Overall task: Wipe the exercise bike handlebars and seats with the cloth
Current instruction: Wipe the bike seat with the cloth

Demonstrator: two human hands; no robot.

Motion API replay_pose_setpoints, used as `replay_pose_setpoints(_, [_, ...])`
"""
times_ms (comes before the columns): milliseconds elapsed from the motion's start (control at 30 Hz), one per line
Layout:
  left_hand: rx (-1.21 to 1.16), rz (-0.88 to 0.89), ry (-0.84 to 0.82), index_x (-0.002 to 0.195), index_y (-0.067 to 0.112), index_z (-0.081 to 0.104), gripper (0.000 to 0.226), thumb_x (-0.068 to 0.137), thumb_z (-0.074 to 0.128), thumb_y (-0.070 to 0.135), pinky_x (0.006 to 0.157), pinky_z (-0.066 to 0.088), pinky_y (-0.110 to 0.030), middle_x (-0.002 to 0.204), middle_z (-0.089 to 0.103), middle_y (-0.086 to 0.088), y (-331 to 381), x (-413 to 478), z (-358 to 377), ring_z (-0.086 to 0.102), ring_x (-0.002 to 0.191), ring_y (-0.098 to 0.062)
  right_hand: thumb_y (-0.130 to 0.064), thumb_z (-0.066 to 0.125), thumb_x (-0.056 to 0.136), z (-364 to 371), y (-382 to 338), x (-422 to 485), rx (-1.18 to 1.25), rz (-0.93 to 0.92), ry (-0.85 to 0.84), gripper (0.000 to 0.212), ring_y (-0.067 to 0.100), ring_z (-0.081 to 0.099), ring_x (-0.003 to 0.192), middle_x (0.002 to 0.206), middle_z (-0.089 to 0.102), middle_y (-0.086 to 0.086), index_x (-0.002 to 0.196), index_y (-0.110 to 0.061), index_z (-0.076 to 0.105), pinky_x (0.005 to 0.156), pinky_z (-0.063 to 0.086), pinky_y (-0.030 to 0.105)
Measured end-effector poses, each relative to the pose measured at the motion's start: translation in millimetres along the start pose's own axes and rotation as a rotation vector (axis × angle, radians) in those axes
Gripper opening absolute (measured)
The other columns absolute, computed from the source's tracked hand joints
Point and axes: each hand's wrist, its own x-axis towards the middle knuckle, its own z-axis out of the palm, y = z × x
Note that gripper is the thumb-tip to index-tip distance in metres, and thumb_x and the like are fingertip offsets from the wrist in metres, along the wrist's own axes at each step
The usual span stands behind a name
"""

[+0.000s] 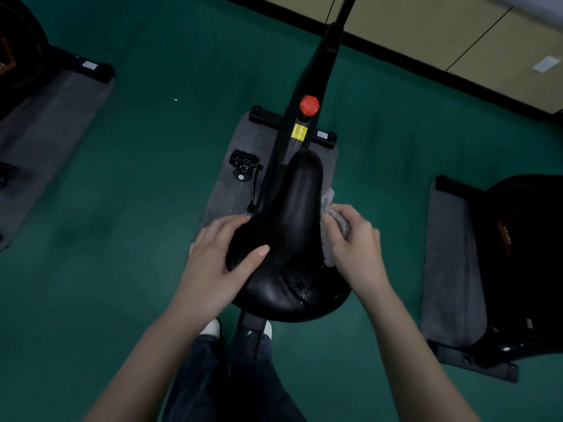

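A black exercise-bike seat (297, 226) fills the centre of the view, its narrow nose pointing away from me. Wet spots shine on its wide rear part. My left hand (219, 260) grips the seat's left edge, thumb lying on top. My right hand (353, 239) holds a grey cloth (328, 205) against the seat's right side. Part of the cloth sticks out above and below the fingers. The bike frame (316, 71) runs forward from the seat, with a red knob (309, 105). The handlebars are out of view.
The bike stands on a grey mat (231, 184) on green floor; a pedal (245, 166) hangs at its left. Another bike on a mat stands at the right (518, 254), a third at the far left (18, 56). My feet (213, 327) are behind the seat post.
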Motion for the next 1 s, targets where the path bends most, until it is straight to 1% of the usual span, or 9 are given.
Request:
replay_pose_setpoints(167, [-0.003, 0.003, 0.001, 0.129, 0.027, 0.052, 0.067, 0.075, 0.044, 0.065, 0.109, 0.032, -0.042, 0.126, 0.048, 0.018, 2, 0, -1, 0.042, 0.124, -0.005, -0.012, 0.062, 0.09, -5, -5, -24, -0.023, -0.085, 0.056, 0.023, 0.021, 0.065, 0.098, 0.105, 0.071, 0.008, 0.112, -0.006, 0.067, 0.081, 0.036, 0.003])
replay_pose_setpoints(333, [0.016, -0.001, 0.005, 0.128, 0.022, 0.054, 0.058, 0.079, 0.053, 0.054, 0.108, 0.033, -0.044, 0.126, 0.051, 0.012, 2, 1, 0, 0.044, 0.123, -0.01, 0.002, 0.063, 0.086, 8, -1, -72, -0.077, -0.395, 0.098, 0.03, 0.019, 0.058, 0.113, 0.116, 0.066, 0.006, 0.115, -0.004, 0.067, 0.101, 0.043, 0.028])
replay_pose_setpoints(500, [0.01, -0.009, 0.004, 0.127, 0.022, 0.055, 0.056, 0.079, 0.054, 0.051, 0.108, 0.033, -0.044, 0.126, 0.052, 0.012, 1, 1, 0, 0.045, 0.122, -0.011, 0.002, 0.063, 0.088, 4, 20, -81, 0.0, -0.563, 0.032, 0.031, 0.019, 0.052, 0.123, 0.124, 0.062, 0.005, 0.118, -0.002, 0.065, 0.106, 0.04, 0.029])
replay_pose_setpoints(567, [0.003, -0.01, 0.006, 0.127, 0.023, 0.055, 0.055, 0.081, 0.057, 0.053, 0.107, 0.034, -0.044, 0.126, 0.052, 0.012, 0, 0, 0, 0.046, 0.122, -0.012, -0.005, 0.06, 0.09, -2, 29, -65, 0.04, -0.458, 0.105, 0.022, 0.009, 0.057, 0.113, 0.115, 0.066, 0.001, 0.111, -0.005, 0.067, 0.1, 0.042, 0.022])
replay_pose_setpoints(633, [-0.008, -0.01, 0.006, 0.128, 0.023, 0.054, 0.054, 0.084, 0.058, 0.055, 0.107, 0.035, -0.044, 0.126, 0.052, 0.011, 0, 0, 1, 0.046, 0.122, -0.013, -0.011, 0.061, 0.091, -6, 36, -40, 0.166, -0.191, 0.123, 0.017, 0.001, 0.061, 0.099, 0.102, 0.069, -0.006, 0.105, -0.01, 0.07, 0.093, 0.048, 0.024])
replay_pose_setpoints(700, [-0.008, -0.012, 0.011, 0.127, 0.024, 0.055, 0.056, 0.082, 0.056, 0.056, 0.107, 0.036, -0.043, 0.125, 0.052, 0.012, -1, 0, 1, 0.046, 0.121, -0.012, -0.01, 0.062, 0.091, -8, 41, -16, 0.455, 0.133, -0.049, 0.013, 0.009, 0.066, 0.091, 0.096, 0.072, -0.001, 0.101, -0.011, 0.07, 0.089, 0.052, 0.034])
replay_pose_setpoints(767, [-0.002, -0.007, 0.019, 0.126, 0.025, 0.055, 0.053, 0.083, 0.059, 0.056, 0.107, 0.036, -0.041, 0.124, 0.052, 0.012, -2, 0, 2, 0.047, 0.121, -0.011, -0.007, 0.06, 0.091, -7, 47, -8, 0.711, 0.296, -0.146, 0.013, 0.019, 0.067, 0.085, 0.093, 0.072, 0.008, 0.1, -0.01, 0.069, 0.085, 0.053, 0.037])
replay_pose_setpoints(900, [-0.021, -0.004, 0.029, 0.124, 0.028, 0.055, 0.05, 0.08, 0.055, 0.051, 0.107, 0.036, -0.038, 0.123, 0.052, 0.014, -4, 0, 3, 0.047, 0.121, -0.009, -0.008, 0.061, 0.091, -8, 55, -40, 0.677, 0.085, -0.048, 0.018, 0.011, 0.068, 0.092, 0.095, 0.074, -0.005, 0.098, -0.021, 0.071, 0.083, 0.053, 0.025])
replay_pose_setpoints(1000, [-0.023, -0.005, 0.029, 0.125, 0.029, 0.055, 0.05, 0.08, 0.055, 0.052, 0.107, 0.037, -0.036, 0.122, 0.052, 0.015, -6, 0, 3, 0.047, 0.121, -0.008, -0.012, 0.061, 0.09, -9, 61, -50, 0.69, 0.005, -0.045, 0.019, 0.013, 0.068, 0.096, 0.1, 0.073, -0.003, 0.101, -0.024, 0.071, 0.084, 0.053, 0.023])
